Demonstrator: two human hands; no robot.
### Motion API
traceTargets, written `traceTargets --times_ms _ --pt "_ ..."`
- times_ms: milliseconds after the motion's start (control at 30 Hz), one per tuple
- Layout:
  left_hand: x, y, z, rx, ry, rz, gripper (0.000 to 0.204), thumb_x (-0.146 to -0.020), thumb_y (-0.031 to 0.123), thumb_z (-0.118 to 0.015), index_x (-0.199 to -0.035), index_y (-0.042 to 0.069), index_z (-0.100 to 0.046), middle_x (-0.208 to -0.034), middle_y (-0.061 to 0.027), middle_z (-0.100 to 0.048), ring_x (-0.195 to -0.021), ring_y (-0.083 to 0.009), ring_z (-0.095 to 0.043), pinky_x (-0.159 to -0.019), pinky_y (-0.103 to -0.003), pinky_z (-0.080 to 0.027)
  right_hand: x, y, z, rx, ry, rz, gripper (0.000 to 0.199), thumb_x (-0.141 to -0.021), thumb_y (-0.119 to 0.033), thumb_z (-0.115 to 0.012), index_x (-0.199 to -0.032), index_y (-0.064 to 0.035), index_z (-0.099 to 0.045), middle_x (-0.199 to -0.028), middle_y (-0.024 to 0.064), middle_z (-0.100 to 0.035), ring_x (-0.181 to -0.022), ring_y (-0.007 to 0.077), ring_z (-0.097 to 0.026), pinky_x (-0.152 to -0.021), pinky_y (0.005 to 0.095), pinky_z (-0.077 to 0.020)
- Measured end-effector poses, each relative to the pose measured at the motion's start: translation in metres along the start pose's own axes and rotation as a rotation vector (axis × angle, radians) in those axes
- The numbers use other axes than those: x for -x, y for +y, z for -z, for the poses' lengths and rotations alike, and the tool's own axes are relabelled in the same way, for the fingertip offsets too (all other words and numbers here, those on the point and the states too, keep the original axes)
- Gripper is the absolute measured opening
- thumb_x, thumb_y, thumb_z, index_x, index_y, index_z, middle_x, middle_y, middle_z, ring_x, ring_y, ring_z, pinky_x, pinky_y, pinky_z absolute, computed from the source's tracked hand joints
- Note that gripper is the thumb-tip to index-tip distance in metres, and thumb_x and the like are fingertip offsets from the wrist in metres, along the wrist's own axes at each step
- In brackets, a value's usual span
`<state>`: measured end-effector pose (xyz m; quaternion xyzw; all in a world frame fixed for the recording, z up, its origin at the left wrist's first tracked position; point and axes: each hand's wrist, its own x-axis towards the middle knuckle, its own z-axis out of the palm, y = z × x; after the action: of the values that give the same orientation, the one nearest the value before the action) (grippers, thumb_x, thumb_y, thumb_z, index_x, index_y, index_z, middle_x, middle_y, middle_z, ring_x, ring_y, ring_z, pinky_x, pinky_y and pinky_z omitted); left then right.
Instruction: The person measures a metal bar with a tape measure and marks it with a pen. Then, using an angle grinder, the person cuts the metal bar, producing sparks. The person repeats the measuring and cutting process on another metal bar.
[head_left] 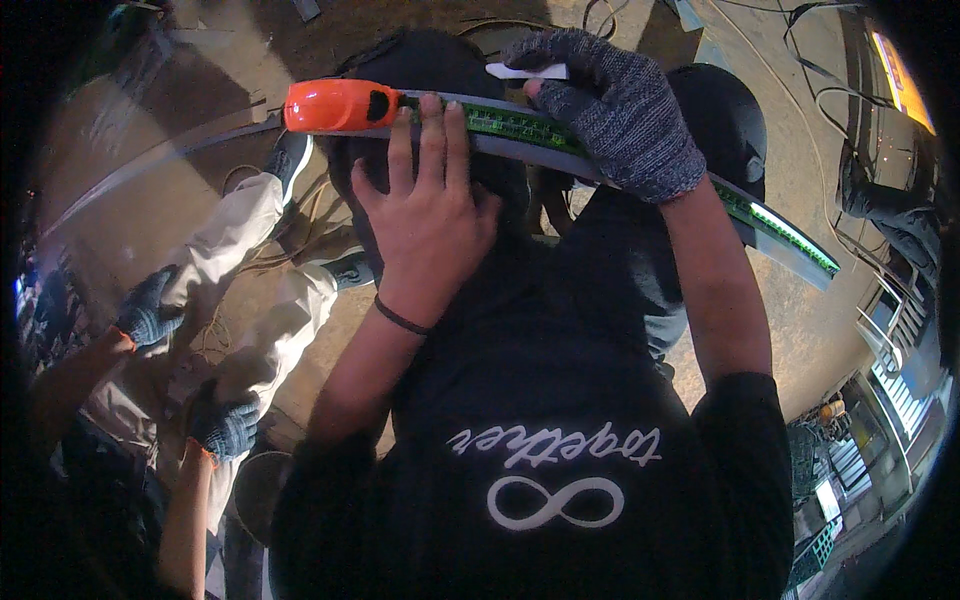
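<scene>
An orange tape measure [340, 106] lies at the left, its green blade [520, 126] drawn out to the right along a flat grey metal strip [560, 160] across my knees. My left hand [430, 190] is bare, with a dark band at the wrist. Its fingers are spread flat over the blade and strip just beside the orange case. My right hand [625, 115], in a grey knit glove with bare fingertips, pinches a white pointed chalk stick [530, 72] above the strip. The glove covers part of the blade, which shows again beyond the wrist.
At the left sits another person in light trousers [240, 225], with gloved hands [225, 425] near the knees. Cables [800, 90] run over the brown floor [800, 340] at the right. Metal racks [895, 330] and a green crate [822, 548] stand at the right edge.
</scene>
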<state>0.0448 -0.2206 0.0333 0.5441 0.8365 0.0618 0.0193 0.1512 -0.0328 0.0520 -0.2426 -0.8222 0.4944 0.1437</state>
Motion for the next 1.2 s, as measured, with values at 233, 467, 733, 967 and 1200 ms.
traceTargets --times_ms 233,467,733,967,1200 --pt "0.003 0.0 0.004 0.044 -0.038 0.011 0.087 -0.074 0.032 -0.071 -0.15 0.007 -0.037 -0.157 -0.01 -0.038 -0.144 -0.0291 -0.035 -0.106 -0.062 -0.033 0.002 -0.003 -0.003 0.078 -0.032 0.029 0.027 -0.092 -0.023 -0.07 -0.116 -0.0116 -0.068 -0.11 0.0123 -0.071 -0.105 0.0262 -0.07 -0.09 0.0365 -0.0555" --pt "0.003 -0.001 0.005 0.069 -0.051 0.012 0.088 -0.074 0.034 -0.071 -0.151 0.009 -0.036 -0.158 -0.0101 -0.037 -0.144 -0.0296 -0.036 -0.106 -0.064 -0.032 0.004 0.004 -0.016 0.185 0.036 0.156 0.03 -0.093 -0.023 -0.067 -0.12 -0.0116 -0.065 -0.107 0.0129 -0.071 -0.099 0.0299 -0.07 -0.088 0.0391 -0.0555" --pt "0.001 0.001 0.002 0.039 -0.024 -0.013 0.09 -0.073 0.041 -0.073 -0.151 0.01 -0.04 -0.155 -0.0089 -0.04 -0.141 -0.0285 -0.037 -0.101 -0.064 -0.032 0.003 -0.001 -0.017 0.243 0.013 0.12 0.03 -0.096 -0.025 -0.064 -0.121 -0.0098 -0.063 -0.103 0.0128 -0.072 -0.096 0.03 -0.071 -0.083 0.0395 -0.0568" --pt "0.001 0.0 -0.001 0.032 0.006 -0.013 0.087 -0.072 0.041 -0.074 -0.148 0.01 -0.045 -0.152 -0.0085 -0.042 -0.138 -0.0287 -0.039 -0.098 -0.063 -0.033 -0.003 -0.008 -0.025 0.016 0.006 0.017 0.038 -0.087 -0.016 -0.076 -0.12 -0.0083 -0.058 -0.096 0.0117 -0.07 -0.089 0.0206 -0.072 -0.078 0.0346 -0.0563" --pt "0.002 -0.003 -0.004 0.033 0.01 -0.003 0.088 -0.073 0.042 -0.072 -0.15 0.012 -0.042 -0.154 -0.007 -0.041 -0.139 -0.0306 -0.037 -0.1 -0.062 -0.033 -0.005 -0.018 -0.03 0.25 0.037 0.085 0.029 -0.094 -0.014 -0.065 -0.121 -0.008 -0.058 -0.096 0.0133 -0.07 -0.087 0.0299 -0.072 -0.076 0.0379 -0.0571"
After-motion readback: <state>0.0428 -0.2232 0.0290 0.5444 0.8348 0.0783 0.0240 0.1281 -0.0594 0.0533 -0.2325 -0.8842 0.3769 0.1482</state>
